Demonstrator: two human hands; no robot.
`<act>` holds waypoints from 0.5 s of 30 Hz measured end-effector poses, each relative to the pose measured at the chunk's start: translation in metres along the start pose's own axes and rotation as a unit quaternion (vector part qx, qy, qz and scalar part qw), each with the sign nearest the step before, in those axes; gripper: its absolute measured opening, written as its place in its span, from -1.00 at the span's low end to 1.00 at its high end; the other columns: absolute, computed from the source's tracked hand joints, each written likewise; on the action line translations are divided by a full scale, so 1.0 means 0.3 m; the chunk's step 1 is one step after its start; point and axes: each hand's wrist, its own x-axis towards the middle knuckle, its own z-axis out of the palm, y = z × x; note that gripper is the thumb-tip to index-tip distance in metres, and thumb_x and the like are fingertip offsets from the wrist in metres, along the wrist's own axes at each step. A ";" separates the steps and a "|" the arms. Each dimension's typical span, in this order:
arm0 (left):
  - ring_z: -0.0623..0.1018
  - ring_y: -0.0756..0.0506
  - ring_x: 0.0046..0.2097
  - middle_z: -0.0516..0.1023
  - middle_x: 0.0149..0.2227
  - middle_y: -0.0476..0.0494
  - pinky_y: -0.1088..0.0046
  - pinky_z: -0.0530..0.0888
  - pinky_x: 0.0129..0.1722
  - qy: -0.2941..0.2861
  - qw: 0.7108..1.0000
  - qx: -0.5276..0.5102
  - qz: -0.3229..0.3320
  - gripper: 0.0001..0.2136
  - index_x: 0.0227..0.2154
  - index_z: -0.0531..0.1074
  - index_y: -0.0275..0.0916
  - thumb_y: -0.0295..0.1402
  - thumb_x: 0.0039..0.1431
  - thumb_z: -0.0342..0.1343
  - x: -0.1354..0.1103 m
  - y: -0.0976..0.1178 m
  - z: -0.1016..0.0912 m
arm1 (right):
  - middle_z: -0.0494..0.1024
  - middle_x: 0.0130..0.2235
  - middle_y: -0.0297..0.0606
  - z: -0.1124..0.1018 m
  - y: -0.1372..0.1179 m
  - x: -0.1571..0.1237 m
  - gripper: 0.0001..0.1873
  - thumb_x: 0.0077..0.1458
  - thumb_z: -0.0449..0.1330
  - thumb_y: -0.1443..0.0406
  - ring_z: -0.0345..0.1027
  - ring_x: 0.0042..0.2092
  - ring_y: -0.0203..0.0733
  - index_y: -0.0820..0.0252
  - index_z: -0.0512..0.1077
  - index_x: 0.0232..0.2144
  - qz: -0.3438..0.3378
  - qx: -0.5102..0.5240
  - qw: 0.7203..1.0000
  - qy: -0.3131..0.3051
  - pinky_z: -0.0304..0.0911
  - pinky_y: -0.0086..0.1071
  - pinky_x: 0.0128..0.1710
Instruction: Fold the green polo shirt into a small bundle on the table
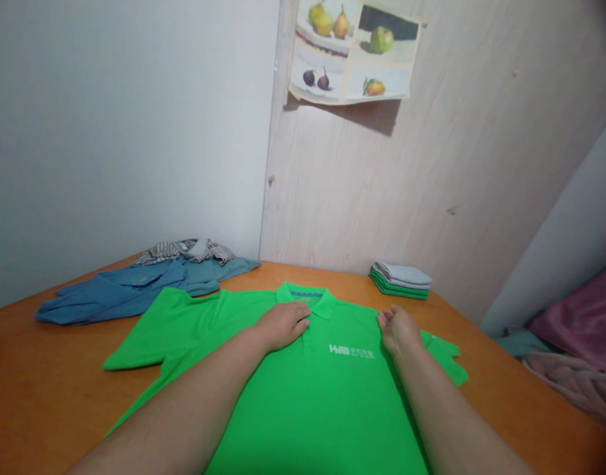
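Note:
A bright green polo shirt (pixel 303 396) lies front side up on the table, its collar (pixel 325 305) toward the wall and a white printed logo on the chest. Flat on the shirt just below the collar rests my left hand (pixel 283 324), fingers stretched out. At the shoulder on the right, my right hand (pixel 397 330) has its fingers curled in and pinches the fabric by the sleeve. That right sleeve (pixel 444 356) is bunched and partly hidden behind my wrist, while the left sleeve (pixel 144 336) is spread out to the side.
Blue garments (pixel 134 287) and a striped cloth (pixel 169 251) lie loosely at the back left of the orange table (pixel 45 382). A folded stack of grey and green clothes (pixel 400 280) sits at the back right. Pink fabric (pixel 584 316) shows beyond the table's right edge. Fruit pictures (pixel 355 53) hang on the wall.

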 end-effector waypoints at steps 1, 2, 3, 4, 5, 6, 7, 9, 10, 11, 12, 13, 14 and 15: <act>0.38 -0.25 0.26 0.43 0.22 -0.26 0.15 0.31 0.25 0.000 1.000 -0.002 -0.001 -0.61 0.13 0.45 -0.23 -0.22 0.35 -0.03 0.000 0.000 0.000 | 0.33 -0.34 -0.41 -0.002 0.004 0.003 -0.96 0.18 0.09 0.32 0.35 -0.33 -0.42 0.11 0.25 -0.33 0.003 -0.004 1.000 -0.002 0.41 -0.57 -0.26; 0.39 -0.25 0.26 0.44 0.22 -0.25 0.14 0.31 0.25 0.000 1.000 -0.003 -0.001 -0.62 0.13 0.45 -0.22 -0.22 0.35 -0.03 0.000 0.000 0.001 | 0.33 -0.34 -0.40 -0.003 0.007 0.005 -0.96 0.18 0.09 0.32 0.35 -0.32 -0.41 0.11 0.25 -0.33 0.006 -0.008 1.000 -0.004 0.41 -0.56 -0.25; 0.39 -0.25 0.26 0.44 0.22 -0.24 0.14 0.31 0.24 0.000 1.000 -0.004 -0.001 -0.62 0.12 0.45 -0.21 -0.22 0.35 -0.03 0.000 -0.001 0.002 | 0.34 -0.33 -0.40 -0.004 0.011 0.008 -0.96 0.19 0.09 0.31 0.35 -0.31 -0.41 0.11 0.25 -0.33 0.007 -0.011 1.000 -0.007 0.41 -0.55 -0.23; 0.39 -0.25 0.26 0.44 0.22 -0.24 0.13 0.31 0.24 0.000 1.000 -0.003 0.000 -0.62 0.12 0.46 -0.21 -0.21 0.35 -0.03 0.001 -0.001 0.002 | 0.34 -0.32 -0.39 -0.004 0.013 0.011 -0.96 0.20 0.09 0.30 0.35 -0.30 -0.41 0.11 0.26 -0.32 0.007 -0.014 1.000 -0.010 0.41 -0.54 -0.20; 0.39 -0.25 0.26 0.44 0.22 -0.23 0.13 0.32 0.24 0.001 1.000 -0.002 0.000 -0.62 0.12 0.46 -0.20 -0.21 0.35 -0.03 0.001 -0.001 0.003 | 0.35 -0.31 -0.38 -0.005 0.015 0.014 -0.95 0.20 0.09 0.28 0.35 -0.29 -0.41 0.11 0.26 -0.31 0.006 -0.017 1.000 -0.014 0.41 -0.53 -0.17; 0.39 -0.24 0.26 0.44 0.22 -0.23 0.14 0.32 0.24 0.001 1.000 0.000 0.000 -0.62 0.12 0.45 -0.20 -0.21 0.35 -0.03 0.001 -0.001 0.003 | 0.35 -0.29 -0.38 -0.005 0.017 0.017 -0.94 0.20 0.10 0.26 0.36 -0.27 -0.40 0.10 0.27 -0.31 0.004 -0.019 1.000 -0.017 0.41 -0.50 -0.14; 0.39 -0.24 0.26 0.43 0.23 -0.24 0.14 0.32 0.24 0.000 1.000 0.003 0.000 -0.62 0.13 0.45 -0.21 -0.21 0.35 -0.03 0.001 -0.001 0.003 | 0.36 -0.28 -0.38 -0.004 0.018 0.020 -0.93 0.20 0.10 0.25 0.36 -0.25 -0.39 0.09 0.27 -0.30 0.002 -0.022 1.000 -0.019 0.41 -0.48 -0.10; 0.38 -0.23 0.27 0.43 0.23 -0.24 0.16 0.31 0.25 -0.001 1.000 0.008 0.000 -0.61 0.14 0.44 -0.21 -0.20 0.36 -0.03 0.000 -0.001 0.003 | 0.36 -0.26 -0.38 -0.003 0.023 0.025 -0.90 0.20 0.11 0.21 0.37 -0.22 -0.38 0.08 0.27 -0.27 -0.006 -0.029 0.999 -0.023 0.39 -0.43 -0.04; 0.38 -0.23 0.27 0.42 0.23 -0.24 0.16 0.31 0.25 -0.001 1.000 0.010 -0.001 -0.61 0.14 0.44 -0.22 -0.20 0.36 -0.03 0.000 0.000 0.002 | 0.36 -0.25 -0.38 -0.002 0.027 0.028 -0.88 0.19 0.11 0.19 0.37 -0.20 -0.37 0.07 0.27 -0.26 -0.012 -0.033 0.999 -0.026 0.38 -0.41 -0.02; 0.38 -0.24 0.27 0.42 0.23 -0.24 0.15 0.31 0.25 -0.001 1.000 0.010 -0.002 -0.61 0.14 0.44 -0.22 -0.20 0.36 -0.03 -0.001 0.000 0.002 | 0.37 -0.24 -0.38 -0.002 0.031 0.030 -0.85 0.19 0.12 0.17 0.37 -0.18 -0.37 0.07 0.27 -0.24 -0.018 -0.038 0.999 -0.031 0.37 -0.41 0.00; 0.38 -0.24 0.27 0.42 0.24 -0.25 0.15 0.31 0.25 -0.002 1.000 0.009 -0.003 -0.60 0.15 0.44 -0.22 -0.20 0.36 -0.03 -0.001 0.000 0.002 | 0.38 -0.23 -0.38 -0.001 0.036 0.031 -0.82 0.18 0.12 0.15 0.38 -0.16 -0.37 0.07 0.28 -0.23 -0.026 -0.043 0.998 -0.036 0.35 -0.41 0.02; 0.38 -0.24 0.27 0.42 0.24 -0.25 0.15 0.31 0.25 -0.003 1.000 0.009 -0.003 -0.60 0.15 0.44 -0.22 -0.20 0.36 -0.03 -0.001 0.000 0.002 | 0.39 -0.22 -0.39 -0.001 0.041 0.032 -0.79 0.17 0.13 0.13 0.38 -0.14 -0.37 0.07 0.28 -0.21 -0.035 -0.049 0.997 -0.043 0.34 -0.41 0.02; 0.39 -0.23 0.26 0.41 0.24 -0.25 0.15 0.32 0.24 -0.004 1.000 0.010 -0.004 -0.60 0.15 0.43 -0.22 -0.20 0.36 -0.04 -0.001 0.001 0.001 | 0.40 -0.21 -0.39 -0.001 0.046 0.033 -0.76 0.15 0.14 0.11 0.38 -0.13 -0.37 0.08 0.29 -0.19 -0.046 -0.056 0.996 -0.050 0.34 -0.41 0.03; 0.39 -0.23 0.26 0.41 0.24 -0.25 0.16 0.32 0.24 -0.005 1.000 0.011 -0.004 -0.60 0.15 0.43 -0.22 -0.20 0.36 -0.04 -0.001 0.001 0.001 | 0.41 -0.20 -0.39 -0.002 0.051 0.033 -0.73 0.14 0.15 0.08 0.38 -0.12 -0.37 0.08 0.30 -0.18 -0.057 -0.064 0.995 -0.057 0.33 -0.42 0.02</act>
